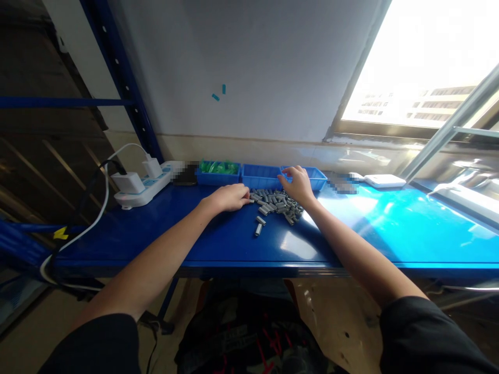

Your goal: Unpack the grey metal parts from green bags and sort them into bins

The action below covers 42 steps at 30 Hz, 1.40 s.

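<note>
A heap of small grey metal cylinders lies on the blue table, with a couple of them apart from it at the front. My left hand rests low at the heap's left edge, fingers curled together, with one small metal cylinder at the fingertips. My right hand is raised over the back right of the heap, in front of the right blue bin. Its thumb and forefinger point left and stand apart, and I see nothing between them. The middle blue bin is just left of those fingers.
Green pieces fill the left blue bin. A white power strip with plugged-in chargers and cables lies at the table's left. A flat white device sits back right, near a slanting metal bar. Wall and window are behind.
</note>
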{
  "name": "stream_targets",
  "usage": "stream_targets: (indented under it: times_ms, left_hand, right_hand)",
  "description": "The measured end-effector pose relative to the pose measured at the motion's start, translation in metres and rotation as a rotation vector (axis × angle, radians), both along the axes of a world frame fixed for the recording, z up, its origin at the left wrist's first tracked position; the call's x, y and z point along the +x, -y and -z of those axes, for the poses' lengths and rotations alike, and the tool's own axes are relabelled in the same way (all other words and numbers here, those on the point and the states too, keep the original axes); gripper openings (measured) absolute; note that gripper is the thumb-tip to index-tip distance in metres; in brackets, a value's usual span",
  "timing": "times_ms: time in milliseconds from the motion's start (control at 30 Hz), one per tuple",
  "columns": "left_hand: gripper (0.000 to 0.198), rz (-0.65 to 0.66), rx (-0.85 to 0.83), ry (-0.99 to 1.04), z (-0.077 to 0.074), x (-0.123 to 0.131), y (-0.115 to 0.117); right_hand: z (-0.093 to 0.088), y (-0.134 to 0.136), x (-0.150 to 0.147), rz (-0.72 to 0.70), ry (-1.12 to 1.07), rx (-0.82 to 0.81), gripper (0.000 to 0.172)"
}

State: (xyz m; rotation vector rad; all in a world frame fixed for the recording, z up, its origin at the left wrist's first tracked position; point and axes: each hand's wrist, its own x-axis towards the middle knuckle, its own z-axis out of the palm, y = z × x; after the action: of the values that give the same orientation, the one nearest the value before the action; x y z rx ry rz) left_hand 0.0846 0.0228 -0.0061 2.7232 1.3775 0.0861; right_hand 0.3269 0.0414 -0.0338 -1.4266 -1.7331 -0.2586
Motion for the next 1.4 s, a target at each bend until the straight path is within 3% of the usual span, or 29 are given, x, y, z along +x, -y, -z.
stream_targets:
  times_ms: [100, 200, 300, 433, 567, 667, 767, 933, 1100, 1167, 1400]
  left_hand:
    - [0.028, -0.056, 0.016, 0.079, -0.001, 0.002, 0.001]
    - [0.031, -0.072, 0.067, 0.203, 0.002, 0.004, -0.002]
    - [0.035, -0.008, 0.108, 0.312, 0.005, 0.005, -0.005]
    - [0.037, 0.104, 0.094, 0.405, 0.007, 0.006, -0.005]
    - [0.035, 0.136, 0.111, 0.446, 0.007, 0.005, -0.004]
    - [0.026, 0.182, 0.169, 0.512, 0.009, 0.005, -0.003]
    - [0.03, 0.223, 0.228, 0.552, 0.011, 0.006, -0.003]
    - [0.024, 0.193, 0.27, 0.512, 0.009, 0.006, 0.0]
    - [0.033, 0.088, 0.278, 0.509, 0.006, 0.006, 0.001]
    - [0.037, 0.069, 0.262, 0.499, 0.007, 0.007, 0.0]
    - [0.042, 0.071, 0.218, 0.492, 0.008, 0.007, -0.002]
  right_hand:
    - [-0.007, 0.009, -0.007, -0.047, 0.017, 0.024, 0.022]
    - [-0.014, 0.024, -0.021, -0.207, 0.104, 0.013, 0.02]
    - [-0.017, 0.035, -0.036, -0.391, 0.22, -0.021, 0.024]
    - [-0.012, 0.038, -0.047, -0.488, 0.247, -0.063, 0.015]
    - [-0.009, 0.035, -0.045, -0.489, 0.202, -0.067, 0.016]
    - [-0.01, 0.033, -0.042, -0.449, 0.179, -0.074, 0.028]
    - [-0.01, 0.031, -0.043, -0.444, 0.185, -0.097, 0.036]
    - [-0.011, 0.033, -0.047, -0.469, 0.164, -0.118, 0.04]
    - [-0.009, 0.038, -0.047, -0.451, 0.06, -0.094, 0.017]
    - [-0.008, 0.039, -0.046, -0.483, 0.051, -0.071, 0.026]
    - [-0.009, 0.037, -0.048, -0.433, 0.064, -0.084, 0.015]
